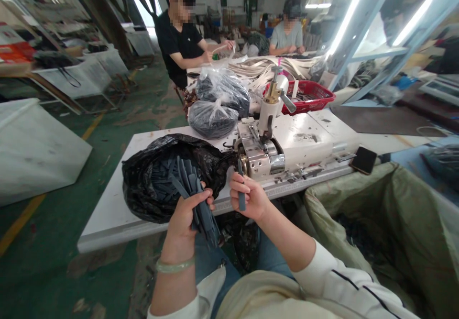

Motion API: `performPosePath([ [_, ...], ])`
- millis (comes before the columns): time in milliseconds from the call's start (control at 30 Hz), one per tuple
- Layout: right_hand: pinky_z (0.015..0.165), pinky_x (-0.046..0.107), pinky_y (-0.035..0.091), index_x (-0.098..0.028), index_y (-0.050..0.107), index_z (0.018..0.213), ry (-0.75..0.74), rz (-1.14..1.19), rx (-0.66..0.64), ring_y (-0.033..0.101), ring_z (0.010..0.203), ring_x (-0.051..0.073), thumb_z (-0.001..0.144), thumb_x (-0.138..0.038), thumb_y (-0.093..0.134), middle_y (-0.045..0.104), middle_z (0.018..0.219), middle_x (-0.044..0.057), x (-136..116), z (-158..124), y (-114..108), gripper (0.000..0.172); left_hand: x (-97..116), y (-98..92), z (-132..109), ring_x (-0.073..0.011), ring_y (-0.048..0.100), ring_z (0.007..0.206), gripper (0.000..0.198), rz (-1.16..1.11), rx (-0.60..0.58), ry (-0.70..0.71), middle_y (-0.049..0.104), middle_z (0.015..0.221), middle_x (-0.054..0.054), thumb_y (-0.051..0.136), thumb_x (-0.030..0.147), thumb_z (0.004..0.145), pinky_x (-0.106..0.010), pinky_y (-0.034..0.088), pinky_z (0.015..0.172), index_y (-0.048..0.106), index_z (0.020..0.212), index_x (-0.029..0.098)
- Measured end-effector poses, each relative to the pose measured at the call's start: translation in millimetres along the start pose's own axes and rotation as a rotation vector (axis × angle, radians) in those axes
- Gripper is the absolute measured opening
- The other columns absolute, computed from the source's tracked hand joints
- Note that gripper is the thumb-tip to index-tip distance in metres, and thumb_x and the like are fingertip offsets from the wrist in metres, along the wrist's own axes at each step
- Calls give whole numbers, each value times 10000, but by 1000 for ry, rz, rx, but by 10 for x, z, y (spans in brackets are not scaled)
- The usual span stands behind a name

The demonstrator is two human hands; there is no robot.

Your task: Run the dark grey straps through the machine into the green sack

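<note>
My left hand (188, 209) is wrapped round a bundle of blue-grey strips (202, 216), which fan out above and below the fist. Between the fingers of my right hand (249, 197) a single blue-grey strip (242, 199) stands upright, its top end close to the front of a white and metal machine (263, 159). Behind my left hand, a black plastic bag (139, 199) lies open on the white table (107, 223), with many similar strips (167, 178) inside.
Clear bags (213, 118) of dark pieces and a red basket (315, 94) stand behind the machine. A phone (364, 159) lies at the table's right edge. A green sack (405, 204) gapes at the right. Two people (182, 41) work at the back.
</note>
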State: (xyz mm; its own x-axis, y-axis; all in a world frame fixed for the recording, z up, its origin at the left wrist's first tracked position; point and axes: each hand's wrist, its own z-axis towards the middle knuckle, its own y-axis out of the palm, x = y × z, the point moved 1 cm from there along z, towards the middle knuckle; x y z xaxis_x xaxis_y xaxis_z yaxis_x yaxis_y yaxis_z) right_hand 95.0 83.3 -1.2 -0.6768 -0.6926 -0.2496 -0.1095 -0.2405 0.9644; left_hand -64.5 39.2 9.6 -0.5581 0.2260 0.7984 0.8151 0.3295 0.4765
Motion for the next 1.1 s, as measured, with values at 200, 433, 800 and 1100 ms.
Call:
performPosePath([
  [200, 542, 201, 404, -213, 430, 676, -155, -183, 69, 328, 513, 116, 764, -248, 690, 221, 464, -82, -45, -85, 61, 276, 39, -4, 4, -94, 532, 535, 396, -20, 12, -6, 588, 670, 20, 757, 83, 555, -206, 483, 445, 573, 898, 158],
  [433, 385, 177, 282, -173, 590, 780, -277, -894, 585, 304, 405, 60, 754, -488, 654, 396, 492, -83, -529, -330, -185, 322, 43, -39, 53, -95, 523, 540, 379, -56, 3, -27, 568, 658, 15, 743, 62, 542, -198, 474, 446, 568, 862, 163],
  [800, 286, 170, 139, -134, 572, 576, -398, -824, 842, 261, 294, 32, 653, -375, 697, 419, 361, -63, -1041, -244, -326, 282, 26, -36, 95, -106, 539, 536, 377, -32, 34, -57, 575, 658, 13, 720, 37, 544, -220, 492, 447, 569, 863, 170],
  [1100, 338, 212, 246, -174, 537, 667, -898, -1022, 1170, 351, 337, 70, 771, -473, 561, 461, 451, -42, -1203, -660, -324, 318, 20, 24, 78, -106, 542, 537, 397, -21, 28, -48, 580, 648, 19, 745, 70, 533, -212, 483, 448, 566, 875, 162],
])
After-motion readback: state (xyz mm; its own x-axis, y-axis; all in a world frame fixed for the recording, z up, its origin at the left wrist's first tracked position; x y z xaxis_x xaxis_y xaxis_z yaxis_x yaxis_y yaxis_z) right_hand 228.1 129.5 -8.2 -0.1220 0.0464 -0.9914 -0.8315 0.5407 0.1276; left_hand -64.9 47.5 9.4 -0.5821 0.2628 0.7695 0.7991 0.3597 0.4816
